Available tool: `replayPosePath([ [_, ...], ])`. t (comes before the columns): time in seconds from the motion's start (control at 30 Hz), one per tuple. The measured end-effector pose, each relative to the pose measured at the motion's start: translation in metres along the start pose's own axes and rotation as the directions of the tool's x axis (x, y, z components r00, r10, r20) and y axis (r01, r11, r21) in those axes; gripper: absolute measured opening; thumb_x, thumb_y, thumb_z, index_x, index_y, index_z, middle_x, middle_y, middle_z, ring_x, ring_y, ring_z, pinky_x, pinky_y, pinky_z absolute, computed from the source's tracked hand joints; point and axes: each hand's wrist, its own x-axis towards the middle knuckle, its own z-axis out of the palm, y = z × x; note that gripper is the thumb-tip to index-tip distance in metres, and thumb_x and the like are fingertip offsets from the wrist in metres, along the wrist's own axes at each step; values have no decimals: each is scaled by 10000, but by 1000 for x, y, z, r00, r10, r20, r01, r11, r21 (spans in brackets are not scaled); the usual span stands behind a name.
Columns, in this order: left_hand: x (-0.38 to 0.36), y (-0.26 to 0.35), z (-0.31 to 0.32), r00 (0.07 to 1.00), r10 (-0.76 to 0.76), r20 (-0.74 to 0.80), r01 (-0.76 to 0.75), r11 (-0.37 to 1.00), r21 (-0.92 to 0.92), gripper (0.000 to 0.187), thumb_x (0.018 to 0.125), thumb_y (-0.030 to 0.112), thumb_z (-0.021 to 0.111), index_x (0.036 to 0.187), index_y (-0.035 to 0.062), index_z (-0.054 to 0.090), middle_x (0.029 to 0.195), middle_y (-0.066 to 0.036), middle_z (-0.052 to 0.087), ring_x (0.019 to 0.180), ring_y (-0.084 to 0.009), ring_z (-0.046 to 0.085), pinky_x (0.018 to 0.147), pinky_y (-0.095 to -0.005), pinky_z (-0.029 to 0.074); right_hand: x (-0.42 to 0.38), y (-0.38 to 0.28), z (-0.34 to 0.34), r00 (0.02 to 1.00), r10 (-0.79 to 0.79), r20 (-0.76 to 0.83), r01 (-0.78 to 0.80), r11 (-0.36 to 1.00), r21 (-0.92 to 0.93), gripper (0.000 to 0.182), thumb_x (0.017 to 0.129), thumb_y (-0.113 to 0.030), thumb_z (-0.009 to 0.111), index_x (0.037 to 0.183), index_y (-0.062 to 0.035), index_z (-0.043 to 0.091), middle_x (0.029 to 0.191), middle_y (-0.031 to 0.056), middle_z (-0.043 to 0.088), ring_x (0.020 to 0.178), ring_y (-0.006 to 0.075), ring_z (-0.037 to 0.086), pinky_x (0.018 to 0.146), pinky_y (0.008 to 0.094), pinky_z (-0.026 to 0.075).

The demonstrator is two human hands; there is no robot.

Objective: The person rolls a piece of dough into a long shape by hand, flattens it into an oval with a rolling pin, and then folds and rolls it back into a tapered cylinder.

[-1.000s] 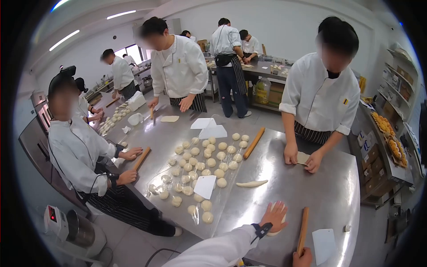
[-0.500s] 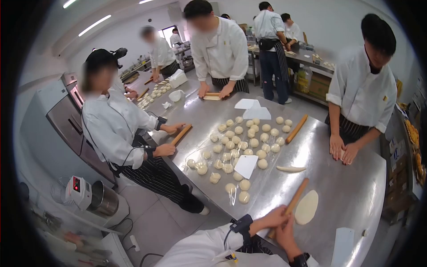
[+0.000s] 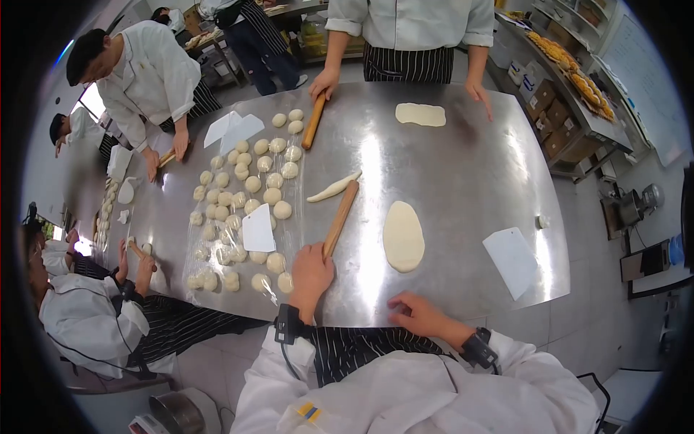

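My left hand (image 3: 311, 277) is closed round the lower end of a wooden rolling pin (image 3: 341, 217), which slants up over the steel table (image 3: 463, 188). Close to the table's front edge, my right hand (image 3: 418, 315) is empty with its fingers apart and slightly curled. A flat oval of dough (image 3: 403, 237) lies above my right hand and to the right of the pin. Just left of the pin's upper end is a thin tapered dough strip (image 3: 334, 187). Several dough balls (image 3: 272, 196) are spread under clear film, with a white scraper (image 3: 258, 230) on them.
Across the table a person's hand holds another rolling pin (image 3: 314, 121), near a flat rectangular dough piece (image 3: 420, 114). White scrapers lie at the right (image 3: 511, 262) and far left (image 3: 233, 129). Co-workers with pins stand along the left side. A mixer bowl (image 3: 177, 412) is at lower left.
The view has swung to the right. My right hand has let go of the rolling pin, while my left hand still holds it. The person opposite has reached out and taken a pin.
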Motion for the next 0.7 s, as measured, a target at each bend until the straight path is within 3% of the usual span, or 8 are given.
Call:
replayPosePath([
  [0.1, -3, 25, -11, 993, 92, -72, -80, 984, 158, 382, 820, 184, 637, 1166, 28, 594, 1025, -199, 598, 954, -392, 584, 860, -461, 477, 23, 11, -33, 977, -69, -202, 36, 986, -162, 278, 844, -185, 695, 1067, -29, 640, 1022, 130, 623, 800, 219, 621, 693, 332, 508],
  [0.17, 6, 43, 2, 985, 150, 83, -132, 973, -190, 363, 824, 169, 632, 1153, 18, 597, 1031, -193, 595, 967, -387, 572, 871, -452, 467, 50, 17, -63, 911, -154, -383, 62, 968, -244, 285, 839, -192, 679, 1070, -30, 646, 1020, 136, 622, 854, 248, 622, 737, 359, 502],
  [0.2, 16, 51, 13, 981, 168, 96, -146, 970, -196, 363, 824, 169, 632, 1153, 18, 597, 1031, -193, 595, 967, -387, 572, 871, -452, 467, 66, 19, -77, 871, -205, -447, 60, 946, -317, 298, 840, -200, 667, 1084, -30, 645, 1023, 137, 621, 892, 263, 620, 770, 375, 500],
  [0.27, 45, 65, 44, 930, 367, 16, -356, 911, -207, 365, 828, 165, 631, 1167, 31, 605, 1069, -180, 589, 996, -382, 558, 868, -449, 461, 101, 35, -97, 819, -339, -464, 56, 851, -523, 315, 850, -217, 653, 1110, -38, 646, 1060, 131, 608, 987, 299, 587, 854, 402, 474],
  [0.47, 106, 91, 86, 922, 372, 103, -381, 921, 82, 411, 837, 199, 634, 1214, 38, 609, 1119, -136, 571, 1067, -335, 518, 892, -446, 435, 160, 35, -117, 867, -336, -367, -79, 636, -767, 347, 858, -278, 651, 1147, -84, 652, 1094, 98, 568, 1065, 297, 528, 909, 422, 424],
  [0.6, 110, 82, 94, 904, 418, 93, -419, 908, -5, 366, 835, 217, 643, 1169, 67, 650, 1115, -120, 569, 1072, -316, 507, 887, -436, 424, 161, 38, -118, 893, -312, -325, -45, 656, -753, 316, 860, -289, 646, 1125, -120, 676, 1089, 79, 560, 1080, 274, 506, 915, 417, 395],
  [0.67, 114, 78, 101, 909, 401, -113, -410, 910, -66, 285, 821, 217, 660, 1080, 105, 698, 1120, -108, 573, 1082, -304, 505, 881, -429, 414, 163, 39, -120, 840, -397, -370, 12, 695, -719, 267, 843, -290, 662, 1071, -157, 704, 1094, 60, 551, 1089, 261, 489, 926, 413, 366],
  [0.7, 117, 80, 101, 904, 413, -114, -422, 904, -65, 285, 821, 217, 660, 1080, 105, 698, 1120, -108, 573, 1082, -304, 505, 881, -429, 414, 164, 38, -121, 834, -401, -380, 6, 694, -720, 267, 843, -290, 662, 1071, -157, 704, 1094, 60, 551, 1089, 261, 489, 926, 413, 366],
])
